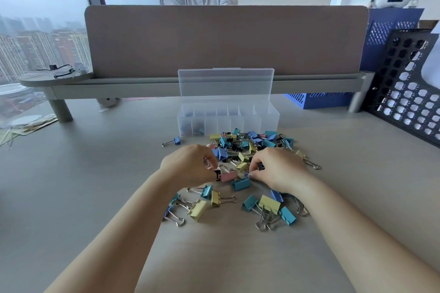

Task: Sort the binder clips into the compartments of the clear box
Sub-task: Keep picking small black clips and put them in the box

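Note:
A pile of coloured binder clips (pixel 247 147) lies on the grey table in blue, teal, yellow, pink and black. Behind it stands the clear box (pixel 269 116) with its lid up and several compartments; a few clips show in the left ones. My left hand (pixel 190 165) sits at the pile's near left, fingers curled, pinching a small black clip (pixel 217 173) beside a pink clip (pixel 228 176). My right hand (pixel 276 169) is at the pile's near right and pinches another small black clip (pixel 260 166). More clips lie scattered under both wrists.
A single blue clip (pixel 175 141) lies apart at the left. A grey desk divider (pixel 226 40) stands behind the box. Blue and black perforated crates (pixel 404 93) fill the right side. Other people sit beyond the divider.

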Available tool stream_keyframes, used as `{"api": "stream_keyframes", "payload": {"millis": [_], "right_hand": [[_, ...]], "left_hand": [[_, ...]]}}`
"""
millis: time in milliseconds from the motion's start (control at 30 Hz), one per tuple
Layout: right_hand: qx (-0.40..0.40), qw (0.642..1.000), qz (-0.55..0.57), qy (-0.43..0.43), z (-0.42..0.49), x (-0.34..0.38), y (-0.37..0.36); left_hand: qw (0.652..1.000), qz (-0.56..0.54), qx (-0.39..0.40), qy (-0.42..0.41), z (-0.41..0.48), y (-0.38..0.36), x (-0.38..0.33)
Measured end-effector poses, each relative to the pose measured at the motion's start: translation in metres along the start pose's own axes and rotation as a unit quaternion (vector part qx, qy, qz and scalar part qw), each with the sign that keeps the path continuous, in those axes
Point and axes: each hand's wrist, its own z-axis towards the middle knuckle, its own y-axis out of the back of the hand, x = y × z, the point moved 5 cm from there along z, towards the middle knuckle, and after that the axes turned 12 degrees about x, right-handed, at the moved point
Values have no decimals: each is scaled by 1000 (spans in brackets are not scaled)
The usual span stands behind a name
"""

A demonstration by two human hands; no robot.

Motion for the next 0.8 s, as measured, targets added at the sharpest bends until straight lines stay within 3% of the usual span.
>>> {"api": "stream_keyframes", "payload": {"millis": [200, 367, 433, 500, 567, 633, 800], "right_hand": [[-1, 966, 256, 33, 0, -8, 9], [-18, 963, 267, 11, 0, -12, 7], [-36, 945, 324, 5, 1, -14, 8], [-32, 885, 464, 0, 1, -18, 9], [2, 782, 623, -3, 2, -18, 4], [32, 704, 709, -12, 2, -17, -1], [75, 595, 800, -28, 2, -14, -10]], "left_hand": [[998, 39, 27, -37, -1, -2, -1], [996, 63, 39, -45, 0, -7, -6], [996, 70, 31, -45, 0, -7, -6], [996, 62, 32, -50, 1, -8, -5], [996, 53, 40, -59, 1, -10, -5], [996, 53, 39, -63, 2, -10, -6], [997, 58, 21, -56, 0, -8, -5]]}}
